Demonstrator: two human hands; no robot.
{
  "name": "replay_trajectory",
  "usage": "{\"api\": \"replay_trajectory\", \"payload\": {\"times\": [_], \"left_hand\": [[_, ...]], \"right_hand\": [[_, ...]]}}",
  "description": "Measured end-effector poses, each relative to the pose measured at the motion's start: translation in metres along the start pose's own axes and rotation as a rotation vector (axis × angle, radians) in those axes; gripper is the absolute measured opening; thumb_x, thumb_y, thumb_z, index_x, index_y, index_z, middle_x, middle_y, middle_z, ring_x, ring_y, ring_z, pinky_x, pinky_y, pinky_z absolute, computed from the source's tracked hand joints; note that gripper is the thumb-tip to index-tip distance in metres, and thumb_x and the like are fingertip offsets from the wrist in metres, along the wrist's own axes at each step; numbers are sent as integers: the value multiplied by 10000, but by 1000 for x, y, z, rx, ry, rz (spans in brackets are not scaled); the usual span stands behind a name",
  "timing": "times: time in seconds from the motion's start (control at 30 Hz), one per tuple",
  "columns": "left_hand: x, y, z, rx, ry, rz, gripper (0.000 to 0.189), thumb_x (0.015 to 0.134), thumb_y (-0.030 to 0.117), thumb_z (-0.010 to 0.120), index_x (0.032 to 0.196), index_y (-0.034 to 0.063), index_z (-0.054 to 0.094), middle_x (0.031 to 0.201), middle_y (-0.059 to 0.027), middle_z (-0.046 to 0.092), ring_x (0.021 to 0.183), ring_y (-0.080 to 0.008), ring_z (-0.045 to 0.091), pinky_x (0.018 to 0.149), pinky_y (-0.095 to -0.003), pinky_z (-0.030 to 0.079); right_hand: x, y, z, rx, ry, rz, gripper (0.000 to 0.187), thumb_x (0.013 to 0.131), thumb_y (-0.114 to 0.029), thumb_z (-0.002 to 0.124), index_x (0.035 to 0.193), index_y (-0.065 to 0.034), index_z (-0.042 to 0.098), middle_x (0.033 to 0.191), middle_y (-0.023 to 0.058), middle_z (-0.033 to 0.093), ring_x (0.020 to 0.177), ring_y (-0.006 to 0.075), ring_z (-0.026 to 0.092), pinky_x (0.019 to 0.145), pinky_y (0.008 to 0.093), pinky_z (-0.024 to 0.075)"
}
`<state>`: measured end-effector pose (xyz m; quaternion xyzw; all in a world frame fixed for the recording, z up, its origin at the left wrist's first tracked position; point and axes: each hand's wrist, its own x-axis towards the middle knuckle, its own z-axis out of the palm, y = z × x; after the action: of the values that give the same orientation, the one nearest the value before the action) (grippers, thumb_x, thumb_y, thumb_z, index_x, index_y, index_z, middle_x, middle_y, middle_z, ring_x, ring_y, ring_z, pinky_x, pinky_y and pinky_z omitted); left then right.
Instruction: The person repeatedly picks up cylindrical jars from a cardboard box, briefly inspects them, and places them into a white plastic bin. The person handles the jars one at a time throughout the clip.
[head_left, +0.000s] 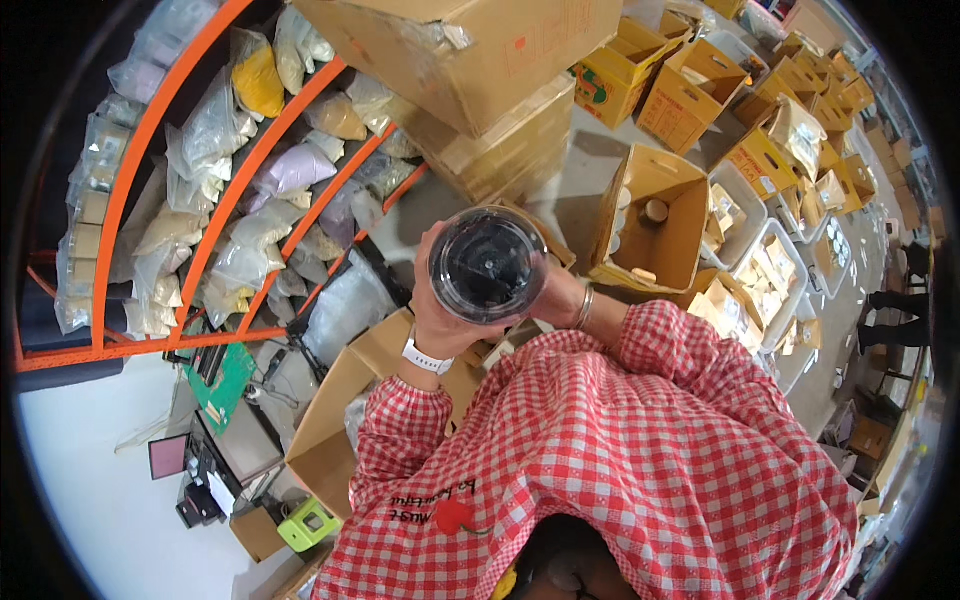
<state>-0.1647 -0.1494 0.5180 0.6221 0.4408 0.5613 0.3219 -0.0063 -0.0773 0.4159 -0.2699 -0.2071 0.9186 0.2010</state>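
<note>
A round clear plastic jar (489, 264) with dark contents is held up in front of my chest, its round end facing the camera. My left hand (436, 315) wraps around its left side, with a white band on the wrist. From the right, my right hand (559, 294) grips the other side, mostly hidden behind the jar. Red-and-white checked sleeves and a smock (600, 442) cover my arms and body. Below my left forearm gapes an open cardboard box (330, 427) with some clear plastic in it.
An orange shelf rack (221, 202) with bagged goods rises at left. Large stacked cartons (480, 67) stand ahead. Right of the jar are an open carton (652, 225) holding small tubs and plastic bins (769, 277) of pouches. A person's legs (896, 319) show at far right.
</note>
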Motion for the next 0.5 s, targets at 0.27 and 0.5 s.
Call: {"api": "replay_trajectory", "payload": {"times": [0.27,0.5], "left_hand": [[-3,16,-14,383,-118,104,1356,428,275,978,1461,39,133,1471,-168,307,1318,-295,410,1089,-424,364],[-1,28,-5,353,57,38,1213,503,449,913,1422,-6,266,1400,-181,438,1301,-316,439,1162,-468,111]], "right_hand": [[-31,-37,39,-33,-88,-52,571,990,-501,384,1305,-38,492,1270,112,586,1123,226,580,965,416,477],[-30,-54,52,-79,-159,-21,575,982,-521,385,1298,-55,502,1295,114,572,1155,232,563,977,443,466]]}}
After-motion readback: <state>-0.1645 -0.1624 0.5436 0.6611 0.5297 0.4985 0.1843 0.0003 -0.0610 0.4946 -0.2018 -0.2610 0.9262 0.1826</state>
